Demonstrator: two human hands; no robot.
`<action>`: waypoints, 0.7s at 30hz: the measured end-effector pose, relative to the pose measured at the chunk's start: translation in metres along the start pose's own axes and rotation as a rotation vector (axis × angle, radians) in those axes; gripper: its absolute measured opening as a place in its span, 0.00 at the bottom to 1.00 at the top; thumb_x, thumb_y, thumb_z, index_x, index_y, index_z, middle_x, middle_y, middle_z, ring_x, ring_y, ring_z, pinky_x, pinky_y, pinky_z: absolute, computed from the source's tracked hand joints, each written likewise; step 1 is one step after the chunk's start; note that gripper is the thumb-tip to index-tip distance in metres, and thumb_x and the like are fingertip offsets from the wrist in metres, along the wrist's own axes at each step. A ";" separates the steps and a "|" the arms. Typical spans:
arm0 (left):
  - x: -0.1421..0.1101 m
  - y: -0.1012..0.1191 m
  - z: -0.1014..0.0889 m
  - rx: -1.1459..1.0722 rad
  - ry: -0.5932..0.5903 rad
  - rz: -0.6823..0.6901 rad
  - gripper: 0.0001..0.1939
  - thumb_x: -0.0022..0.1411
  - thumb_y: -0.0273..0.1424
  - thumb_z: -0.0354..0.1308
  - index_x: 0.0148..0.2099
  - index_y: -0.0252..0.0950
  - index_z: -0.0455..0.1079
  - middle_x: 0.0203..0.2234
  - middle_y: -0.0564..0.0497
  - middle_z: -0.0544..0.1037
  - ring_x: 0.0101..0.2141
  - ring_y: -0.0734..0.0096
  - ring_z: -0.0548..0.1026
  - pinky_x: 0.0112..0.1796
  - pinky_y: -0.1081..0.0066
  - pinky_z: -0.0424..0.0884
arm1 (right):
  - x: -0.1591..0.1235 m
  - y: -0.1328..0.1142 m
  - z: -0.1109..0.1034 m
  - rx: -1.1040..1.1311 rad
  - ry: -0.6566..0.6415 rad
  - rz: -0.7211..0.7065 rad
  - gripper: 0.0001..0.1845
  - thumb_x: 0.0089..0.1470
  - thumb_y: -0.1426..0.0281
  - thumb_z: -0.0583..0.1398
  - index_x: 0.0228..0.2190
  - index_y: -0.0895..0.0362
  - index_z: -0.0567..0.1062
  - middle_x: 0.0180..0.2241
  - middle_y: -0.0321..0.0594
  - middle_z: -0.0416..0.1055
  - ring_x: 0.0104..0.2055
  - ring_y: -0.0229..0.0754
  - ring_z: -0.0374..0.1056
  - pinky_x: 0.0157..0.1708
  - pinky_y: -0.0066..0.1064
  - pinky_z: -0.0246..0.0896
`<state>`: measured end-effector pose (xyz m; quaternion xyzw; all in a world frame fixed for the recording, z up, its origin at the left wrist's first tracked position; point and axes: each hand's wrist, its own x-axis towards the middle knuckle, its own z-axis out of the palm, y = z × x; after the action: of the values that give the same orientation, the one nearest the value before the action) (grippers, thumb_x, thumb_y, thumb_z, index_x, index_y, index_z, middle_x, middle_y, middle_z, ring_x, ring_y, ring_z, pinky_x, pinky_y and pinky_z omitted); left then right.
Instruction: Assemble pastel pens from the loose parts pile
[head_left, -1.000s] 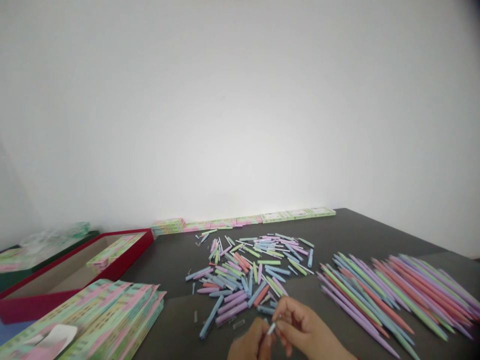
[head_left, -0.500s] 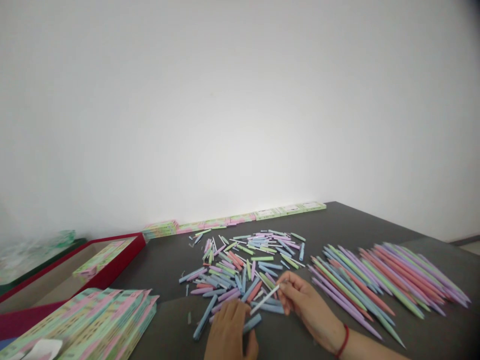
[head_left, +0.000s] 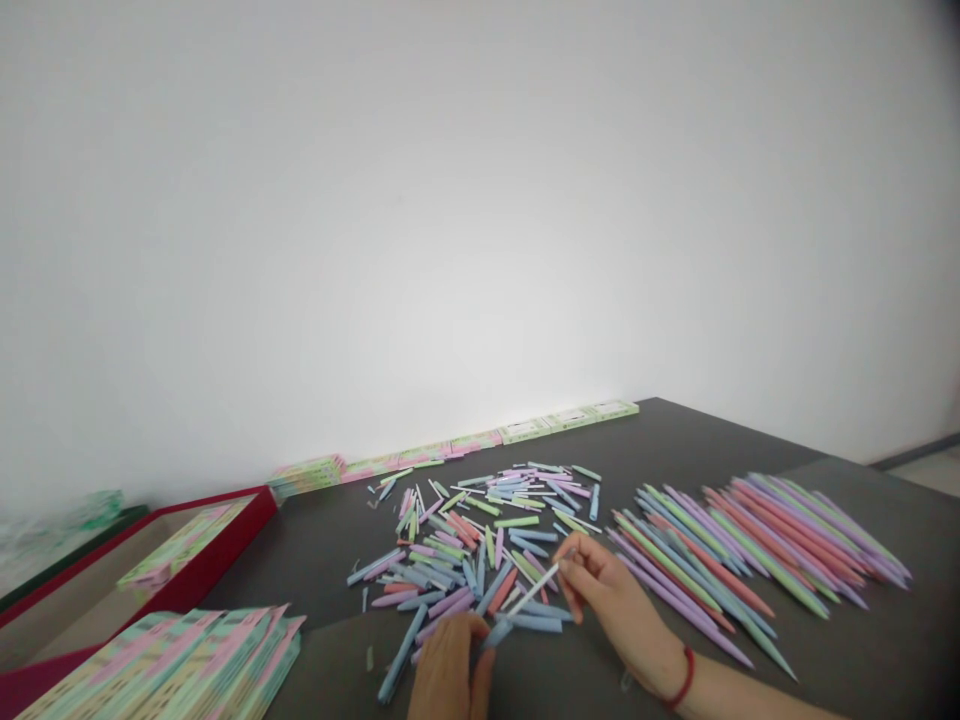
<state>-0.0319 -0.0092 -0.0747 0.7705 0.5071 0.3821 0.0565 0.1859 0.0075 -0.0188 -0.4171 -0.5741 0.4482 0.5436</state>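
At the near edge of the loose pile of pastel pen parts, the right hand pinches a white refill, its end lined up with the blue pen barrel gripped in the closed left hand.

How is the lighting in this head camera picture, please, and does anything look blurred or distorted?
In the head view, the white wall glares brightest just above the dark table and dims toward the top corners; shadows are faint; the clear plastic at far left is smeared and blurred; the pastel plastic pen parts stay fairly sharp.
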 end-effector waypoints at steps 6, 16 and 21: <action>0.000 0.005 0.006 -0.045 0.057 -0.024 0.20 0.65 0.44 0.38 0.34 0.39 0.65 0.27 0.48 0.72 0.32 0.60 0.70 0.35 0.63 0.64 | -0.005 -0.008 0.003 -0.029 -0.035 -0.006 0.09 0.56 0.64 0.54 0.26 0.55 0.64 0.15 0.26 0.60 0.17 0.33 0.55 0.24 0.27 0.52; -0.001 0.002 0.007 -0.041 0.039 -0.056 0.18 0.64 0.42 0.38 0.34 0.39 0.65 0.28 0.47 0.73 0.32 0.60 0.70 0.37 0.61 0.64 | -0.004 -0.003 -0.001 -0.037 -0.006 -0.034 0.11 0.57 0.61 0.53 0.29 0.56 0.65 0.15 0.27 0.61 0.18 0.35 0.57 0.26 0.29 0.53; -0.002 0.001 0.007 -0.037 -0.011 -0.092 0.16 0.64 0.40 0.40 0.35 0.39 0.65 0.29 0.47 0.74 0.33 0.59 0.71 0.37 0.62 0.65 | -0.006 -0.005 0.005 0.036 -0.032 -0.035 0.12 0.56 0.61 0.55 0.27 0.56 0.65 0.18 0.29 0.63 0.20 0.34 0.59 0.27 0.28 0.55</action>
<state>-0.0266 -0.0093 -0.0805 0.7472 0.5347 0.3840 0.0910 0.1810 0.0002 -0.0150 -0.3899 -0.5818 0.4554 0.5496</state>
